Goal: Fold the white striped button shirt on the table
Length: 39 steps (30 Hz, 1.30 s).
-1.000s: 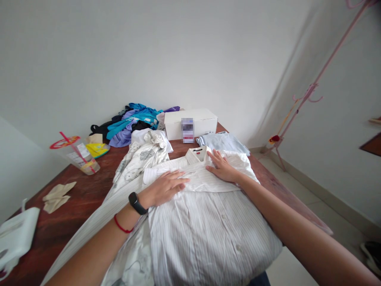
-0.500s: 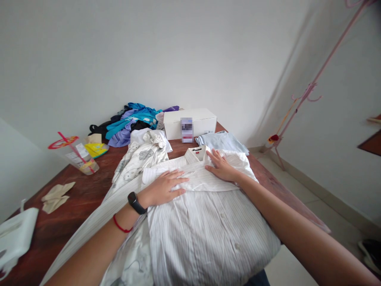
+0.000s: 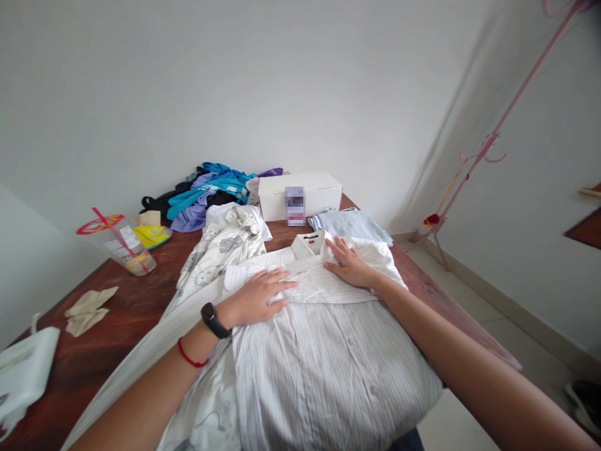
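A white pin-striped button shirt (image 3: pixel 323 357) lies spread on the dark wooden table (image 3: pixel 126 313), collar away from me. My left hand (image 3: pixel 260 296), with a black watch and a red cord at the wrist, rests flat on a folded-over sleeve across the shirt's chest. My right hand (image 3: pixel 347 263) lies flat, fingers together, on the shirt just below the collar (image 3: pixel 310 242). Neither hand grips anything. A cream patterned garment (image 3: pixel 218 250) lies partly under the shirt on the left.
At the back stand a white box (image 3: pixel 300 194), a heap of blue, purple and black clothes (image 3: pixel 206 191) and a folded light blue garment (image 3: pixel 350 223). A plastic cup with a red straw (image 3: pixel 119 241), a beige cloth (image 3: pixel 89 308) and a white object (image 3: pixel 23 373) sit left. A pink rack (image 3: pixel 483 147) stands right.
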{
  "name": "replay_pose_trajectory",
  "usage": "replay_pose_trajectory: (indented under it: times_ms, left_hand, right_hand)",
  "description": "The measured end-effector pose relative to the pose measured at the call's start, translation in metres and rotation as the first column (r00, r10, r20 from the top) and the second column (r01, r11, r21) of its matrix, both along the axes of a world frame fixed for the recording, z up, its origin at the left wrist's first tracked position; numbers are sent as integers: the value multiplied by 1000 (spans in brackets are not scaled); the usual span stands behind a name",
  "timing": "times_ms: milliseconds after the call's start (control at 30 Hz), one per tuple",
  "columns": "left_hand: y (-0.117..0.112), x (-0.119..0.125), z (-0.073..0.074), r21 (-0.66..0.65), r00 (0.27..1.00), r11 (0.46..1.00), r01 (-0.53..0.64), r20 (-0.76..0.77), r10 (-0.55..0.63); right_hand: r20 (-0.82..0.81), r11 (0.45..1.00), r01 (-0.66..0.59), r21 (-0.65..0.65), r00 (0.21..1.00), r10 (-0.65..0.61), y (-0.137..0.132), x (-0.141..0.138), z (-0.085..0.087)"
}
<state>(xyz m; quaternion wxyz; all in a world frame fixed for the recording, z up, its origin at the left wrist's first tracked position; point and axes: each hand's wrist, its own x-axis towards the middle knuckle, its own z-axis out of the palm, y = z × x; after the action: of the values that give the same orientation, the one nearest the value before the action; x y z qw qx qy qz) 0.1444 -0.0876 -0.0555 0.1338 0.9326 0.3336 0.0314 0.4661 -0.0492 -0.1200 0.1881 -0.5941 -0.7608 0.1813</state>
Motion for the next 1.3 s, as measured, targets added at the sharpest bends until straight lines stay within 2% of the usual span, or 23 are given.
replay_pose_trajectory:
  times_ms: [300, 467, 667, 767, 933, 1067, 1167, 1300]
  left_hand:
    - [-2, -2, 7, -22, 1000, 999, 28, 2, -28]
    - [3, -15, 12, -6, 998, 998, 68, -18, -68]
    - [11, -43, 23, -67, 966, 990, -121, -237, 102]
    - [9, -46, 26, -60, 946, 985, -161, -294, 136]
    - [-2, -32, 25, 49, 924, 983, -176, -336, 182]
    - [-6, -26, 28, 174, 919, 962, -210, -302, 255]
    - [-3, -33, 31, 240, 925, 942, -233, -243, 291]
    - [5, -47, 28, 267, 944, 939, -219, -184, 273]
  right_hand:
    - [22, 1000, -2, -11, 1000, 2, -3, -2, 6]
    - [26, 1000, 1, -14, 1000, 0, -3, -2, 7]
    - [25, 1000, -15, -14, 1000, 15, -3, 0, 6]
    - [30, 1000, -22, -12, 999, 22, -2, 1, 5]
    - [51, 999, -20, -28, 998, 22, -5, 0, 9]
    - [56, 1000, -2, 4, 998, 2, -20, -9, 24]
    - [30, 994, -105, 20, 994, 104, -36, -19, 42]
    - [55, 925, -355, -134, 929, 365, -52, -27, 57]
